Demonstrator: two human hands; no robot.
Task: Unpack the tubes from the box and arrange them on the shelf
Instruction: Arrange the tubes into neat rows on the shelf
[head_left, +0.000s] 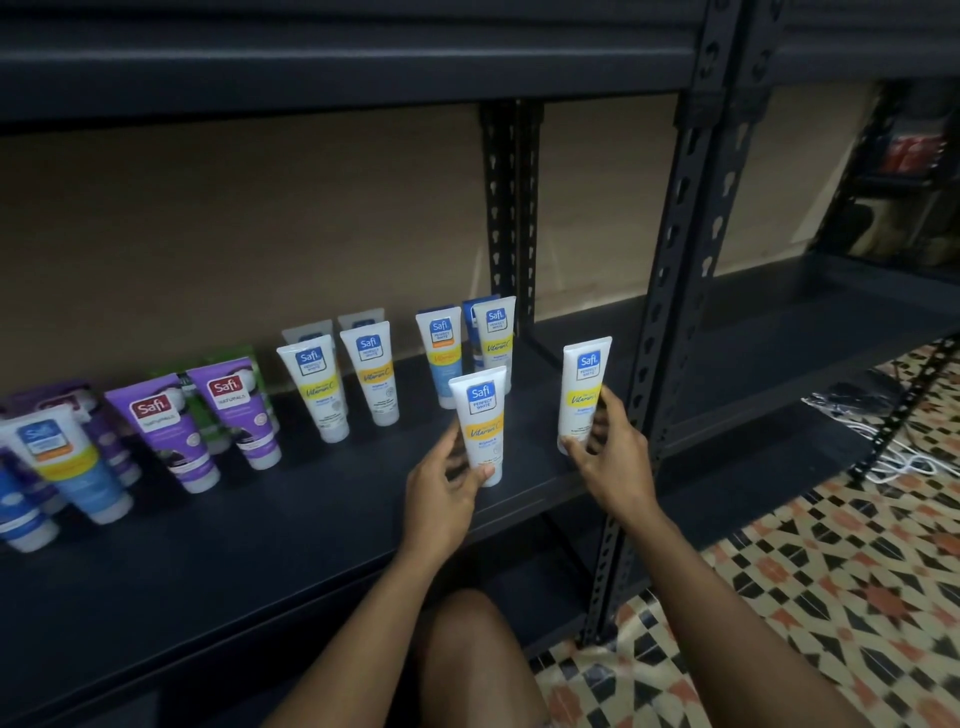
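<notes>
A dark metal shelf (260, 545) backed by a beige wall (260, 234) stands on patterned floor tiles (831, 597), lower right. At frame centre, the left hand (447, 483) wraps its fingers round a white yellow-banded plastic tube (480, 415) reading "Safi Perfect White Vitamin C". The right hand (608, 447) grips a second tube (584, 384). Both tubes are cap-down. Three matching tubes (317, 384) stand behind.

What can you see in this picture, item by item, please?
shelf: one, dark metal, across the view
purple tubes: at least two, purple, left
green tubes: count unclear, green, behind purple
blue tubes: several, blue, far left
standing white tubes: at least three, yellow-banded, centre
front tube: one, white and yellow, shelf front
right tube: one, white and yellow, shelf's right end
floor: one, patterned tiles, lower right
left grip: one, holds front tube
right grip: one, holds right tube
</notes>
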